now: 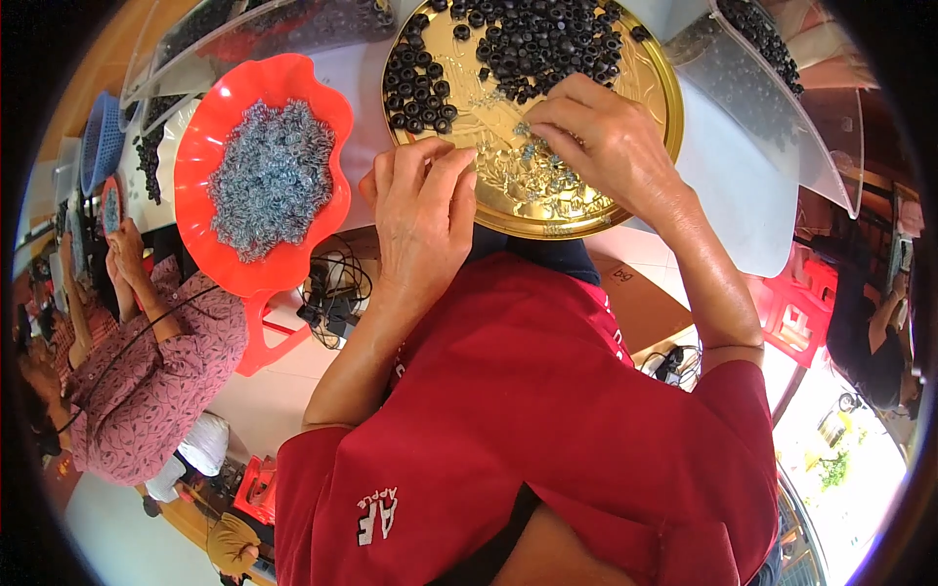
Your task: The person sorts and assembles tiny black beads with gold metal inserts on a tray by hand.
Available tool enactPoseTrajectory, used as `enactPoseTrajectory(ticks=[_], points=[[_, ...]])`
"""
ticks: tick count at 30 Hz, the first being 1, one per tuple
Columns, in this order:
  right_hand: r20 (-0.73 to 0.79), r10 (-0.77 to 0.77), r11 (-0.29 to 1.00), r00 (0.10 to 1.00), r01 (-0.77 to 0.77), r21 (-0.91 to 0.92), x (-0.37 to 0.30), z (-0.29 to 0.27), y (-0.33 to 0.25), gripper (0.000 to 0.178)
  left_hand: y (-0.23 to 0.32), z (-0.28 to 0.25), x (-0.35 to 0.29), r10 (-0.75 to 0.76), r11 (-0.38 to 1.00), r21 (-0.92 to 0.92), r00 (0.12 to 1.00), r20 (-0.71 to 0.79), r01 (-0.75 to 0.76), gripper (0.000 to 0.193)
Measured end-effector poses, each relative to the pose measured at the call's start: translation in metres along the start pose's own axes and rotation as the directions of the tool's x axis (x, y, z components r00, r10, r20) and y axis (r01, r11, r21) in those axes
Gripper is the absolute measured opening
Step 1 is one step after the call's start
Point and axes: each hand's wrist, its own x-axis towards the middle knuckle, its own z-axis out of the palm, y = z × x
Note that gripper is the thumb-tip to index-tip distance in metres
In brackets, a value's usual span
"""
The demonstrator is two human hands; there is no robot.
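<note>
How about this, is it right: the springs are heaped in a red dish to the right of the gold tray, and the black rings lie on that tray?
Not quite: the head view shows the red dish to the left of the gold tray. The springs are heaped in it, and the black rings lie on that tray.

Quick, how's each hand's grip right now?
Left hand: curled; whether it holds anything can't be told.
Right hand: curled near small metal pieces on the gold tray; hold unclear.
</note>
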Motion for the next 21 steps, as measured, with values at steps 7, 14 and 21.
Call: enactPoseTrajectory(ticks=[7, 14, 21], points=[[0.084, -0.044, 0.987, 0.995, 0.057, -0.15, 0.011, 0.01, -0.005, 0.012, 0.003, -0.004, 0.002, -0.003, 0.999, -0.039, 1.0, -0.007, 0.003, 0.023], [0.145, -0.028, 0.999, 0.989, 0.034, -0.041, 0.007, 0.011, -0.016, 0.013, 0.002, -0.001, 0.003, 0.017, 0.994, -0.103, 0.999, -0.03, -0.02, 0.022], [0.108, 0.056, 0.987, 0.993, -0.071, 0.141, 0.007, 0.01, -0.008, 0.015, 0.002, 0.0, 0.013, 0.048, 0.99, -0.133, 0.998, -0.036, -0.052, 0.022]])
